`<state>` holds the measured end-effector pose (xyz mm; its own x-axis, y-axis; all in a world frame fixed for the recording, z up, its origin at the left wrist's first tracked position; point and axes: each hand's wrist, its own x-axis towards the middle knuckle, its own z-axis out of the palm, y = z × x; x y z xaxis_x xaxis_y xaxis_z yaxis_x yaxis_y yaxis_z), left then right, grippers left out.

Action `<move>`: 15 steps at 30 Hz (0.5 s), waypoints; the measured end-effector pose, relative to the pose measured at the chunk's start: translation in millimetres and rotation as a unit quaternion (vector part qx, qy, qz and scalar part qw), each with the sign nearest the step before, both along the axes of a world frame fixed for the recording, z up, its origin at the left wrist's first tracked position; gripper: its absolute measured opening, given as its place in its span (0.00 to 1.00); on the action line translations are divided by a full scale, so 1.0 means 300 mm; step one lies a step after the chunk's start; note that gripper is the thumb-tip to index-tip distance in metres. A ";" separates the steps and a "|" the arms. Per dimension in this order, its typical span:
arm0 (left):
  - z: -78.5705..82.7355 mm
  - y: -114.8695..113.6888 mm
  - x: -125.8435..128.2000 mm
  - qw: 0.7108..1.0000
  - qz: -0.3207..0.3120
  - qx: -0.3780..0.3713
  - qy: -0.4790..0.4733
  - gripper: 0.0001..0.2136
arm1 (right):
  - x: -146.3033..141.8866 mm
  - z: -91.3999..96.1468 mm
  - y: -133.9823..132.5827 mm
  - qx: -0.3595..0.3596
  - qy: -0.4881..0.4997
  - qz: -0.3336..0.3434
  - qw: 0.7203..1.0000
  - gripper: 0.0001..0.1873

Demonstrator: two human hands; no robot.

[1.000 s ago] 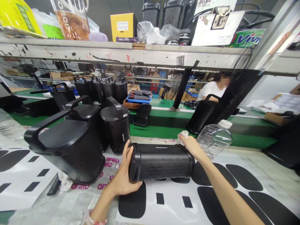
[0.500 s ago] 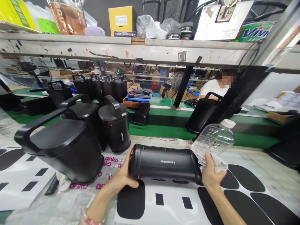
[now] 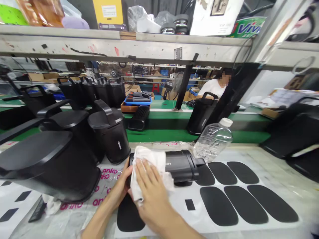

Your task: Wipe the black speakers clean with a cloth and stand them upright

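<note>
A black MERKURY speaker (image 3: 181,166) lies on its side in front of me, over a white sheet with black cut-out pads. My left hand (image 3: 121,186) wraps round the speaker's left end and steadies it. With my right hand (image 3: 151,187) I press a white cloth (image 3: 158,159) onto the speaker's left part, fingers stretched over the cloth. Cloth and fingers hide much of the speaker's front and most of its lettering. At its right end the carry handle (image 3: 198,162) sticks out.
Upright black speakers (image 3: 111,132) with handles stand close on my left. A clear plastic bottle (image 3: 213,139) with a white cap is at the right. Behind runs a green conveyor (image 3: 159,136), with a shelf (image 3: 154,44) above it. A person (image 3: 213,87) in white sits beyond.
My right hand has brought the cloth from the speaker's right end to its left part. My left hand stays at the left end. The view has shifted to the right.
</note>
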<state>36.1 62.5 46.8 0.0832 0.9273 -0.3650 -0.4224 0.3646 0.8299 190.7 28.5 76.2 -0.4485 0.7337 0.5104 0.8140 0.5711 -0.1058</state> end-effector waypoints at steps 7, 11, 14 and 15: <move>0.038 0.003 0.001 0.999 -0.012 -0.030 0.016 0.32 | 0.349 -0.036 0.030 0.007 0.109 -0.228 0.967 0.30; 0.045 -0.003 0.005 1.000 -0.008 -0.027 0.008 0.32 | 0.607 0.007 0.019 -0.132 0.279 -0.425 0.851 0.37; 0.044 -0.005 0.006 1.000 -0.002 -0.029 0.007 0.33 | 0.679 0.023 0.005 -0.202 0.332 -0.467 0.794 0.35; 0.045 -0.004 0.006 0.999 -0.001 -0.031 0.007 0.32 | 0.683 0.020 0.005 -0.211 0.345 -0.458 0.792 0.33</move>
<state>37.8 61.2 60.4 0.0788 0.9027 -0.4230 -0.4097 0.4161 0.8118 395.7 29.8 82.1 0.6492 0.7602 0.0254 0.5320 -0.4299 -0.7295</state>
